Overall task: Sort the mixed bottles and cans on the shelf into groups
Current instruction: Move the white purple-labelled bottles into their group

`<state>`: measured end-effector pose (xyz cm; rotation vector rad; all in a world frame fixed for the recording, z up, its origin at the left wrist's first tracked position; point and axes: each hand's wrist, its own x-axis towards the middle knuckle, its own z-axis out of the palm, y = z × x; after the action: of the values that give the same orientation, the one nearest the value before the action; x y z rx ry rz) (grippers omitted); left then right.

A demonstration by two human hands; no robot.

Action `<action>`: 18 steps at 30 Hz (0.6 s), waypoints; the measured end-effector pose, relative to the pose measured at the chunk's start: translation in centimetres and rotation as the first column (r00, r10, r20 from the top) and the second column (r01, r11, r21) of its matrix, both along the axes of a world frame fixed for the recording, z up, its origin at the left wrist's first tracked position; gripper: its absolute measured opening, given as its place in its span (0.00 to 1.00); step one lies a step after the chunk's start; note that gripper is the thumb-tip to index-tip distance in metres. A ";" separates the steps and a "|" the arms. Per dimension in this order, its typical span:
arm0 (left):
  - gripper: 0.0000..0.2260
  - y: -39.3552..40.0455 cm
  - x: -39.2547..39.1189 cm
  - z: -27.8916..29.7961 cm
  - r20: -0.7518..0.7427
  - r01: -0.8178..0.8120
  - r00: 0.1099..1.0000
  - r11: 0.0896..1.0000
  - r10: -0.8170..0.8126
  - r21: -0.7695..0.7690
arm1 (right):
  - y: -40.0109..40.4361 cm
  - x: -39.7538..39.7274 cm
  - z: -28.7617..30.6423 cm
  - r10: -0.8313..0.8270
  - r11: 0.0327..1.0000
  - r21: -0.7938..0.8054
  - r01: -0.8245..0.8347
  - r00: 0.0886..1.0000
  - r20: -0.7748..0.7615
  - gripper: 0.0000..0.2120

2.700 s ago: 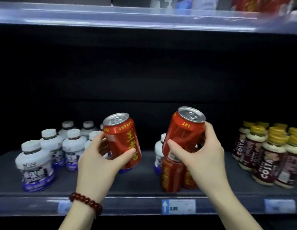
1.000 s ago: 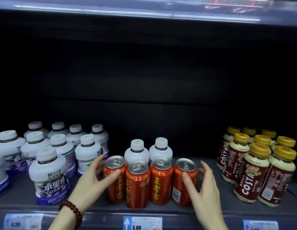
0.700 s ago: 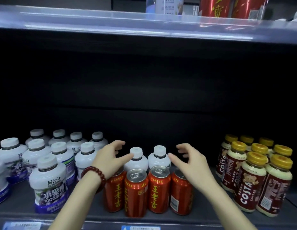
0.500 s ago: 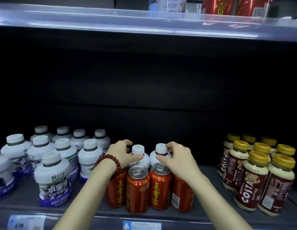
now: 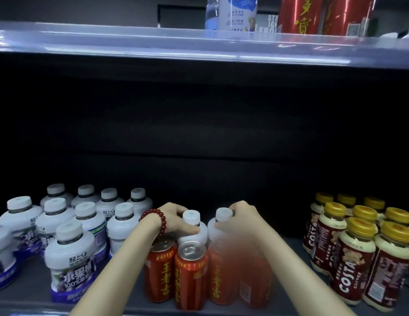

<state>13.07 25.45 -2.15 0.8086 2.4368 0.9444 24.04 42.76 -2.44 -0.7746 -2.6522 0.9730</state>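
Several red cans with yellow characters stand in a row at the front middle of the shelf. Behind them stand two white-capped bottles. My left hand, a red bead bracelet on its wrist, grips the left white bottle around its neck. My right hand grips the right white bottle the same way. A large group of matching white bottles with purple labels fills the left side. Brown Costa bottles with gold caps are grouped at the right.
The shelf above overhangs close over the bay and carries a white-blue bottle and red cans. The back of the bay is dark. Bare shelf shows between the red cans and the Costa bottles.
Both hands set the two red cans down in the front row, let go, reached over them and closed on the two white bottles behind.
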 end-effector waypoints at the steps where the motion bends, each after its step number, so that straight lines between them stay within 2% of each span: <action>1: 0.18 0.0 -0.1 -0.2 0.010 0.009 1.000 1.000 -0.009 0.017 | 0.1 0.1 -0.1 0.009 1.000 -0.021 -0.010 1.000 -0.014 0.20; 4: 0.17 0.0 -0.3 -0.2 0.016 0.035 0.999 0.999 -0.035 0.034 | 0.2 0.3 -0.4 0.017 0.998 -0.054 -0.020 0.998 -0.059 0.24; 9: 0.20 0.1 -0.4 -0.2 0.035 0.029 0.999 0.999 -0.030 0.038 | 0.6 0.4 -0.8 0.026 0.997 -0.072 -0.034 0.994 -0.106 0.21; 15: 0.16 0.0 -0.6 -0.7 0.009 0.042 0.999 0.995 -0.043 0.093 | 0.7 0.3 -1.2 0.057 0.989 -0.126 -0.072 0.991 -0.120 0.21; 18: 0.11 0.1 -0.6 -0.8 -0.024 0.037 0.999 0.992 -0.034 0.118 | 0.6 0.3 -1.2 0.066 0.993 -0.091 -0.077 0.990 -0.122 0.19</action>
<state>12.44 25.59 -2.93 0.9046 2.3951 1.0808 24.29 43.40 -3.63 -0.6237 -2.5631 1.1341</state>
